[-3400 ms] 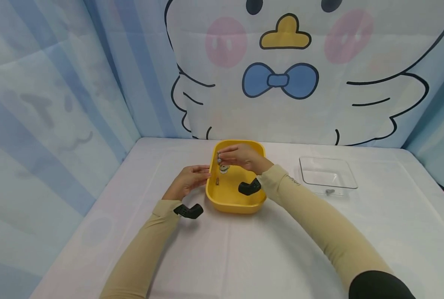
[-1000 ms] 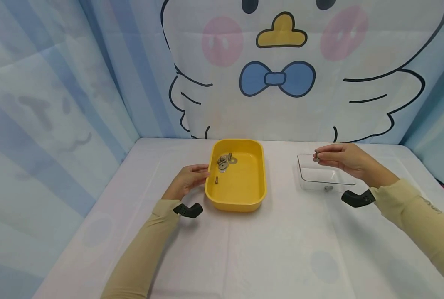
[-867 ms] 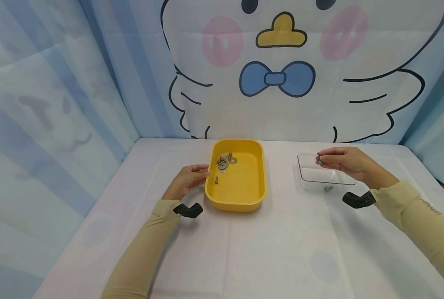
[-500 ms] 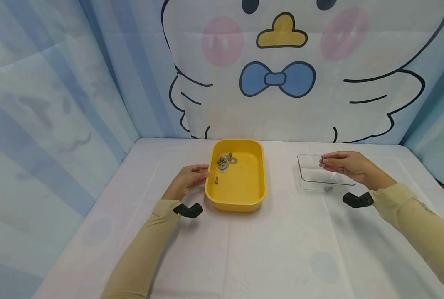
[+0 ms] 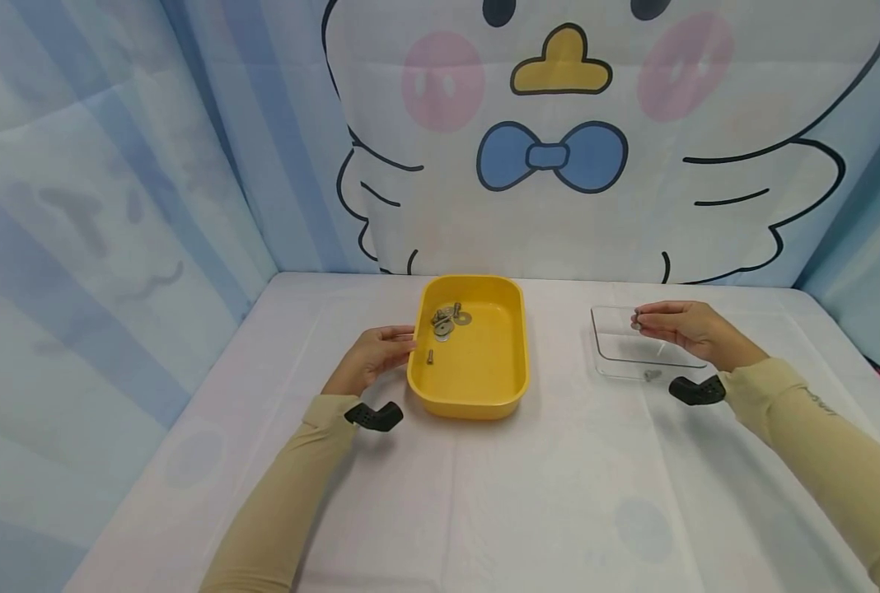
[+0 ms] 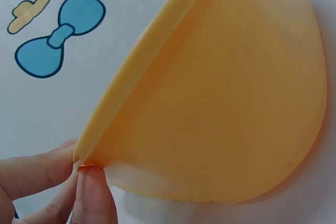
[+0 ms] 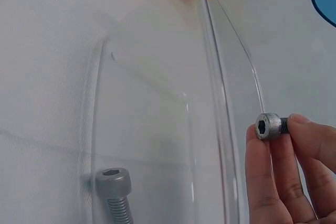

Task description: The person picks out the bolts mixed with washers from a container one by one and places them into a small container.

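Note:
My left hand pinches the left rim of a yellow tray; in the left wrist view the thumb and fingers meet on that rim. Over a clear plastic box, my right hand pinches a short socket-head screw by its threaded end, the hex recess facing sideways. Another socket-head screw lies at the box's near side, seen through its clear wall. Inside the tray, metal washers and several screws lie heaped at the left, with one small screw apart from them.
A white cloth covers the table. Behind it hangs a printed backdrop, with a blue-striped curtain on the left. Tray and box stand apart toward the table's far edge.
Since the earliest frame my right hand has moved right, from over the yellow tray to over the clear box, with the screw. In the last second it shifts only slightly. My left hand stays put.

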`<state>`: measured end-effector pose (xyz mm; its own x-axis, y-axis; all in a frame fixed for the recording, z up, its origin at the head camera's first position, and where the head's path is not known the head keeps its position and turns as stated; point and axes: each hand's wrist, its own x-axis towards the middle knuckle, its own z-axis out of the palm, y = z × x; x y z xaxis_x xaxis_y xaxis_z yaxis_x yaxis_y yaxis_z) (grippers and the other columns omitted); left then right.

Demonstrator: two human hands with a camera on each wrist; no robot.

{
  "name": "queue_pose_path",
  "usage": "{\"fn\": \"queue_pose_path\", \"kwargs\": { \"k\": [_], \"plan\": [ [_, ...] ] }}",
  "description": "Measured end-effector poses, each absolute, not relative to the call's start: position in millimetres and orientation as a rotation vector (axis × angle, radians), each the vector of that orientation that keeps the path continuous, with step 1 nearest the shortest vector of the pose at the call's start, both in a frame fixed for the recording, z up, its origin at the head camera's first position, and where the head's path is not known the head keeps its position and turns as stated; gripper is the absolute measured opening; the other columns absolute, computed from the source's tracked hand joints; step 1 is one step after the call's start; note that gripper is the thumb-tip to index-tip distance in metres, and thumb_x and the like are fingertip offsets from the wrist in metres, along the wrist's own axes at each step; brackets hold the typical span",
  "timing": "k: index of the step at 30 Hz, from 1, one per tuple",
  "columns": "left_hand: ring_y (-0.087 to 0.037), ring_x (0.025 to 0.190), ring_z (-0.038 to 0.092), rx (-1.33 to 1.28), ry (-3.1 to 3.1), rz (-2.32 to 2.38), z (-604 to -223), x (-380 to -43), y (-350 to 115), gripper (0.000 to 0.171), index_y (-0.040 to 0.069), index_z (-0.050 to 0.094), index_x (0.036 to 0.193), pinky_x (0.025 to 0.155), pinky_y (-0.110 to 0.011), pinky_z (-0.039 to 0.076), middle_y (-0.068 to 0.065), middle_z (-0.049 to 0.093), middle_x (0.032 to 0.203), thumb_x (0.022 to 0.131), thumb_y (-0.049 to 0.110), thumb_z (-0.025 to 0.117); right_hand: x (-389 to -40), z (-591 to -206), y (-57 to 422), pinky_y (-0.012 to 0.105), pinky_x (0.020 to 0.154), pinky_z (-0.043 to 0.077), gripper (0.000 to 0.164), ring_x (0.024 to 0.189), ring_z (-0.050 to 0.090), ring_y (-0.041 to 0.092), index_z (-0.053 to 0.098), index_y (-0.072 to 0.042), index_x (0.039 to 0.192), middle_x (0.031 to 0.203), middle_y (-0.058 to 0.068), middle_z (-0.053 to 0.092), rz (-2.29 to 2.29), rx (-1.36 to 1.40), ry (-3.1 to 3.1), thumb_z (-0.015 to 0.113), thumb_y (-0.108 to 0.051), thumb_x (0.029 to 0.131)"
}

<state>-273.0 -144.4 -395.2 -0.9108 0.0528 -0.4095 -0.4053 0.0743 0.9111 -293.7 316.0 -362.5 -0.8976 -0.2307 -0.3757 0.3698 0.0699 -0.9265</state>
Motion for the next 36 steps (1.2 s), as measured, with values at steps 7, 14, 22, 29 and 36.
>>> {"fn": "queue_pose_path", "kwargs": {
  "k": [7,14,22,29,36],
  "plan": [
    [-0.011,0.093,0.06,-0.346,2.029,1.894,-394.0,-273.0,-144.6,0.044,0.004,0.051,0.133,0.086,-0.021,0.054,-0.015,0.054,0.134,0.091,0.007,0.061,-297.9,-365.7,314.5,0.021,0.084,0.055,0.022,0.081,0.067,0.002,0.072,-0.023,0.078,0.082,-0.011,0.071,-1.889,0.163,1.931,0.063,-0.006,0.089],
    [-0.011,0.095,0.06,-0.348,2.03,1.89,-393.6,-272.1,-144.7,0.044,0.005,0.051,0.133,0.096,-0.028,0.051,-0.014,0.054,0.134,0.09,0.007,0.061,-298.2,-367.2,312.0,0.021,0.084,0.055,0.022,0.081,0.067,0.002,0.072,-0.024,0.077,0.081,-0.012,0.071,-1.866,0.194,1.952,0.064,-0.007,0.088],
    [-0.014,0.1,0.06,-0.34,2.022,1.898,-393.9,-271.7,-145.1,0.045,0.004,0.051,0.134,0.097,-0.028,0.05,-0.015,0.053,0.135,0.09,0.007,0.061,-299.4,-368.2,312.4,0.02,0.084,0.055,0.02,0.08,0.067,0.001,0.071,-0.024,0.077,0.081,-0.012,0.071,-1.882,0.201,1.951,0.065,-0.008,0.087],
    [-0.01,0.094,0.061,-0.333,2.012,1.909,-393.6,-271.9,-145.3,0.045,0.004,0.051,0.134,0.087,-0.021,0.054,-0.015,0.053,0.135,0.09,0.006,0.061,-301.0,-368.1,313.7,0.019,0.083,0.055,0.019,0.081,0.067,0.001,0.071,-0.023,0.078,0.081,-0.012,0.071,-1.933,0.181,1.923,0.064,-0.009,0.088],
    [-0.006,0.087,0.061,-0.342,2.012,1.905,-394.4,-272.3,-146.2,0.045,0.003,0.05,0.134,0.08,-0.018,0.055,-0.016,0.053,0.135,0.09,0.006,0.06,-301.4,-367.7,315.8,0.021,0.084,0.055,0.019,0.083,0.068,0.002,0.071,-0.024,0.082,0.084,-0.011,0.071,-1.946,0.156,1.882,0.061,-0.009,0.09]
  ]
}}
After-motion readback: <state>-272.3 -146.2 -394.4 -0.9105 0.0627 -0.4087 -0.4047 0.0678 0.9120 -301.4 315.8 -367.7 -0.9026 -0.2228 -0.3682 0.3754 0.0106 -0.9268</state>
